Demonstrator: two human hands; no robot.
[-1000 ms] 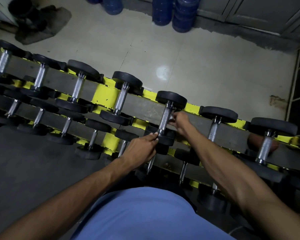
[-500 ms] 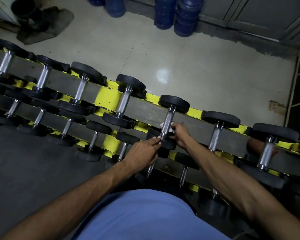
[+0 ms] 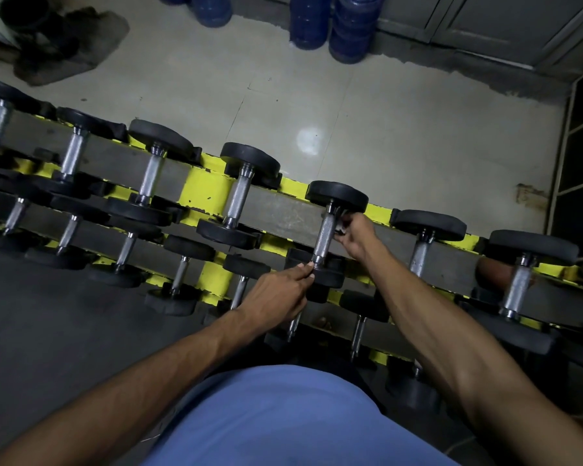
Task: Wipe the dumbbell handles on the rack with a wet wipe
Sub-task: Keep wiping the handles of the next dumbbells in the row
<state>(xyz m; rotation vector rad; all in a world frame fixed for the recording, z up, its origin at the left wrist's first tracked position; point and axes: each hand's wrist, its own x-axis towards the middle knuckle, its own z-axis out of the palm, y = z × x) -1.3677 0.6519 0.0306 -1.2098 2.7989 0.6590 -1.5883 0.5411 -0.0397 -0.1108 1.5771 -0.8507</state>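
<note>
— How are the arms held?

— Nearest the camera a blue shirt (image 3: pixel 283 415) is seen, and both forearms are stretched forward from it over the rack (image 3: pixel 209 196). The left hand (image 3: pixel 276 294) is held palm down with its fingers gathered to a point. The near end of the dumbbell handle (image 3: pixel 323 237) is pinched between its thumb and fingertips, right against the near black head. The right hand (image 3: pixel 354 235) is reached further out. Its fingers are curled against the far half of the same handle.

— And the wet wipe?

— Only a pale scrap of the wet wipe (image 3: pixel 340 225) can be made out, pressed between the right fingers and the steel. The rest is hidden.

— What is changed from half a second ago?

— The right hand was then placed low on the handle, close beside the left. It is now found up by the far head, so the two hands are set apart with bare knurled steel between them. The left hand's pinch is kept at the same spot.

— Where is the dumbbell lying?

— It is laid across the upper tier of the yellow and grey rack, in a row of others, with one hand at each end of its handle. Beyond the rack a pale tiled floor (image 3: pixel 418 146) is seen, and blue water jugs (image 3: pixel 350 31) are stood by the far wall.
</note>
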